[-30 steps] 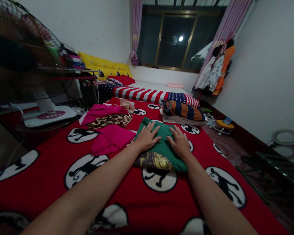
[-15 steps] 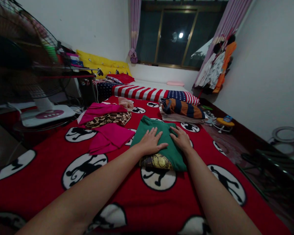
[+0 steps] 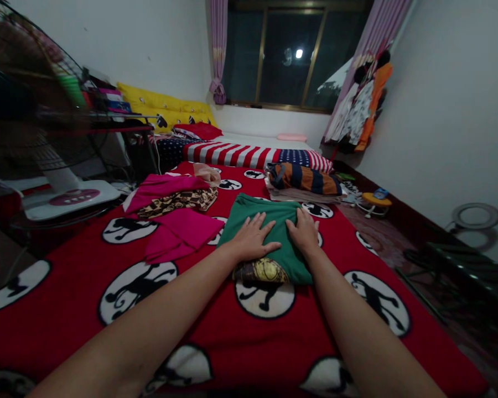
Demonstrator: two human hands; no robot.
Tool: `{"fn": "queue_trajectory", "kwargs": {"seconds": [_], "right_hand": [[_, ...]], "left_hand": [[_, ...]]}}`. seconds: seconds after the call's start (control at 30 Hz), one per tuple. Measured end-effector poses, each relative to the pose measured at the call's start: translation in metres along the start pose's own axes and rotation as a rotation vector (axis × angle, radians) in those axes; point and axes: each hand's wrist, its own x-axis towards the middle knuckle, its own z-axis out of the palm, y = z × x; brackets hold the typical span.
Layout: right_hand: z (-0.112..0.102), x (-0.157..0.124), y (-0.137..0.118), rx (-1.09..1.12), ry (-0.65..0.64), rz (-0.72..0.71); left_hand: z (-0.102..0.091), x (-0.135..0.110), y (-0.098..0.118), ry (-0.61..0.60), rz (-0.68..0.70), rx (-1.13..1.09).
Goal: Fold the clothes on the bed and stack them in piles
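A folded green T-shirt with a yellowish print near its lower edge lies on the red blanket. My left hand rests flat on top of it, fingers spread. At the shirt's right edge, my right hand has its fingers bent over the side and its thumb on the cloth, gripping that edge. To the left lie bright pink clothes and a brown patterned cloth. Beyond the shirt, on the right, sits a folded orange-and-navy striped garment on a pile of pale clothes.
A fan stands at the left, by a cluttered desk. Behind is another bed with a striped cover. Clothes hang by the window. A yellow stool and a dark green bench are at right.
My right hand's fingers have gone from stretched out to bent over the shirt's right edge. My left hand stays flat on the shirt. The view has shifted slightly.
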Motion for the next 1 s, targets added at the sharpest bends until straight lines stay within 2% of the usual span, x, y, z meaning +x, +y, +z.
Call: {"fn": "queue_trajectory", "kwargs": {"seconds": [0.13, 0.2, 0.3, 0.37, 0.43, 0.47, 0.6, 0.67, 0.73, 0.9, 1.0], "right_hand": [[0.001, -0.003, -0.001, -0.09, -0.135, 0.019], [0.0, -0.004, -0.001, -0.107, -0.144, 0.015], [-0.006, -0.007, -0.001, -0.068, 0.011, -0.033], [-0.013, -0.01, -0.002, 0.036, 0.139, -0.145], [-0.022, -0.015, -0.003, 0.16, 0.146, -0.252], [-0.026, -0.017, -0.003, 0.2, 0.089, -0.277], [-0.038, -0.021, 0.001, 0.158, -0.302, -0.286], [-0.042, -0.019, 0.005, 0.124, -0.423, -0.293], [-0.045, -0.017, 0.007, 0.118, -0.468, -0.281], [-0.056, -0.02, 0.005, 0.193, -0.477, -0.25], [-0.065, -0.026, 0.002, 0.427, -0.631, -0.24]], "left_hand": [[0.0, 0.001, -0.001, -0.021, 0.003, -0.006], [0.0, 0.001, -0.001, -0.025, 0.001, -0.007], [0.0, 0.001, -0.001, -0.019, -0.002, -0.013], [0.001, 0.001, -0.002, -0.015, 0.004, -0.021], [0.001, 0.001, -0.002, -0.013, 0.007, -0.029], [0.001, 0.001, -0.002, -0.015, 0.007, -0.033], [0.0, 0.0, -0.003, -0.027, 0.007, -0.044], [0.0, -0.001, -0.003, -0.025, 0.012, -0.038], [0.001, -0.002, -0.002, -0.017, 0.015, -0.027], [0.002, -0.003, -0.001, -0.002, 0.021, -0.013], [0.002, -0.002, -0.001, -0.004, 0.012, -0.023]]}}
